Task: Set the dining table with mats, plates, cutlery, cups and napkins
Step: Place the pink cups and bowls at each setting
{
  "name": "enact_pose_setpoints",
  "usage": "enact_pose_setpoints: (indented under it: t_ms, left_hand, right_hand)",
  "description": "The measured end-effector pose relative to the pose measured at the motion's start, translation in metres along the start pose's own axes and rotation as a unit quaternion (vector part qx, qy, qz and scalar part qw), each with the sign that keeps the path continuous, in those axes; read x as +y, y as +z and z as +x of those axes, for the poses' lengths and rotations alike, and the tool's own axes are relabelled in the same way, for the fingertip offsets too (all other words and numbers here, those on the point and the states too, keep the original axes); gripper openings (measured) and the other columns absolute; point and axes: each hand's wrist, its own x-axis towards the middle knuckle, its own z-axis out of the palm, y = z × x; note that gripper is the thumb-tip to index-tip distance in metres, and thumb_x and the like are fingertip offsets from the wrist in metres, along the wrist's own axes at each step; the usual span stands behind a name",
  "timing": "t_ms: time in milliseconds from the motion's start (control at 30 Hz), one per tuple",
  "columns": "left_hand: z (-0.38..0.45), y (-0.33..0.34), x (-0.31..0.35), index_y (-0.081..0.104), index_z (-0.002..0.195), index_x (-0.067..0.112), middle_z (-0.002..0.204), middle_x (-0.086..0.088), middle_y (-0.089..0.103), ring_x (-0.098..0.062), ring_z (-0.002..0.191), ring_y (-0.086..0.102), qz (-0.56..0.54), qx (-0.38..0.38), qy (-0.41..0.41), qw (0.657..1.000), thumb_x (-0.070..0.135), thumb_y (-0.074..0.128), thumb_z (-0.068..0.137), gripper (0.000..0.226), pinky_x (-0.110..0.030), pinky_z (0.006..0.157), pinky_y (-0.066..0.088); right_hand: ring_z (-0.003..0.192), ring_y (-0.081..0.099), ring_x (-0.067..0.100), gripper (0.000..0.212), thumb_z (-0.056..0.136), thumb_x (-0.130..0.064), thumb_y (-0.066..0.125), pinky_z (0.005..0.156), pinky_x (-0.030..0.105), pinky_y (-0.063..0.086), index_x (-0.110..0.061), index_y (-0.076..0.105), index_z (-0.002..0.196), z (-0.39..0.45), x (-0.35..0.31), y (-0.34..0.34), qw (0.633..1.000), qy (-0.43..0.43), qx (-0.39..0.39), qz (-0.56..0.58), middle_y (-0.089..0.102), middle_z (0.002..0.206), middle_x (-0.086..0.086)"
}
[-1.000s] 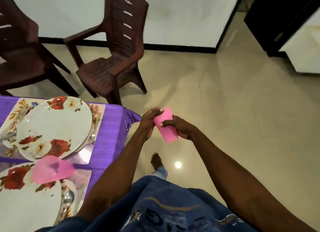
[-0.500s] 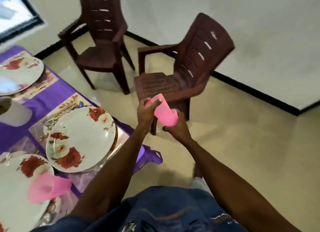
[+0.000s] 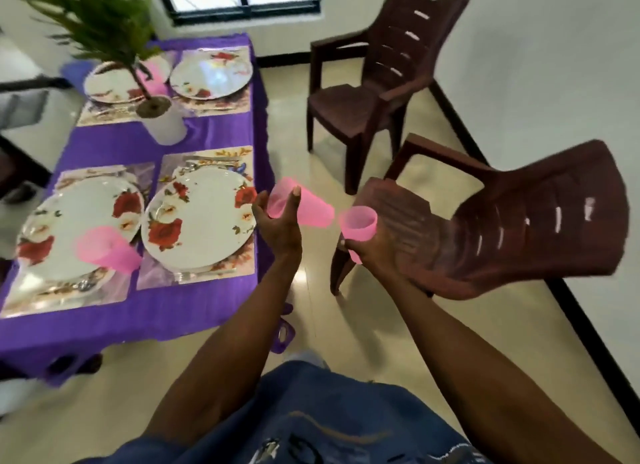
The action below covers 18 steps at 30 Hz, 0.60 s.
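My left hand (image 3: 278, 223) grips a pink plastic cup (image 3: 311, 209) lying sideways, just right of the table's edge. My right hand (image 3: 375, 254) holds a second pink cup (image 3: 358, 222) upright, in front of the near chair. The two cups are apart. On the purple-clothed table (image 3: 204, 134) lie floral mats with rose-patterned plates: a near right plate (image 3: 199, 223) and a near left plate (image 3: 72, 228) with a pink cup (image 3: 107, 250) tipped on it. Cutlery shows beside the plates. Two more plates (image 3: 211, 74) sit at the far end, with another pink cup (image 3: 152, 77).
A potted plant in a white pot (image 3: 166, 122) stands mid-table. Two brown plastic chairs stand to the right, one near (image 3: 502, 228) and one farther (image 3: 377, 82). The tiled floor (image 3: 346, 325) runs between table and chairs. A window is behind the table.
The nested pink cups have been pulled apart, one in each hand. The view has swung left, bringing the whole table, the plant and the window into sight.
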Motion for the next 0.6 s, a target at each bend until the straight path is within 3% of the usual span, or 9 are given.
enact_pose_setpoints:
  t_ms: [67, 133, 200, 333, 500, 600]
  left_hand:
    - [0.011, -0.007, -0.002, 0.049, 0.135, 0.016, 0.133, -0.003, 0.057, -0.018, 0.12, 0.056, 0.026, 0.033, 0.019, 0.999, 0.045, 0.085, 0.07, 0.08, -0.021, 0.092, 0.053]
    - [0.02, -0.014, -0.004, 0.046, 0.137, 0.017, 0.132, -0.001, 0.056, -0.014, 0.117, 0.055, 0.056, 0.072, 0.019, 0.996, 0.043, 0.084, 0.071, 0.081, -0.007, 0.083, 0.048]
    - [0.031, -0.022, -0.004, 0.042, 0.141, 0.016, 0.13, 0.0, 0.056, -0.009, 0.111, 0.055, 0.064, 0.105, 0.017, 0.992, 0.039, 0.084, 0.072, 0.084, -0.001, 0.076, 0.043]
    - [0.063, -0.04, -0.008, 0.046, 0.138, 0.014, 0.124, 0.003, 0.056, 0.008, 0.097, 0.054, 0.081, 0.182, 0.028, 0.979, 0.035, 0.086, 0.071, 0.081, 0.001, 0.073, 0.041]
    - [0.117, -0.054, -0.013, 0.046, 0.136, 0.015, 0.122, -0.001, 0.056, -0.013, 0.101, 0.059, 0.118, 0.239, 0.041, 0.963, 0.04, 0.085, 0.071, 0.08, -0.023, 0.079, 0.05]
    - [0.144, -0.06, -0.016, 0.04, 0.142, 0.017, 0.124, -0.002, 0.056, -0.017, 0.107, 0.058, 0.133, 0.239, 0.03, 0.961, 0.052, 0.083, 0.067, 0.093, -0.036, 0.09, 0.053]
  right_hand:
    - [0.119, 0.052, 0.027, 0.097, 0.059, -0.032, 0.09, 0.101, 0.036, 0.044, -0.012, 0.042, 0.14, 0.013, -0.01, 0.006, 0.999, -0.004, -0.033, 0.03, 0.054, 0.129, 0.007]
    - [0.121, 0.049, 0.023, 0.093, 0.068, -0.027, 0.088, 0.101, 0.031, 0.039, -0.013, 0.035, 0.143, 0.027, -0.022, 0.018, 0.996, -0.008, -0.084, 0.032, 0.049, 0.132, 0.005]
    - [0.118, 0.051, 0.023, 0.09, 0.066, -0.035, 0.087, 0.098, 0.034, 0.045, -0.018, 0.035, 0.139, 0.04, -0.034, 0.036, 0.993, -0.032, -0.109, 0.016, 0.05, 0.129, 0.002]
    - [0.11, 0.053, 0.024, 0.084, 0.063, -0.03, 0.089, 0.082, 0.032, 0.049, -0.017, 0.038, 0.13, 0.065, -0.062, 0.086, 0.988, -0.071, -0.139, 0.008, 0.051, 0.12, 0.002]
    - [0.111, 0.048, 0.014, 0.09, 0.065, -0.028, 0.089, 0.079, 0.027, 0.049, -0.017, 0.037, 0.137, 0.102, -0.104, 0.138, 0.976, -0.117, -0.184, 0.018, 0.048, 0.127, -0.001]
    - [0.112, 0.053, 0.017, 0.092, 0.062, -0.035, 0.091, 0.082, 0.031, 0.053, -0.019, 0.038, 0.136, 0.126, -0.135, 0.168, 0.972, -0.124, -0.199, 0.026, 0.051, 0.127, -0.001]
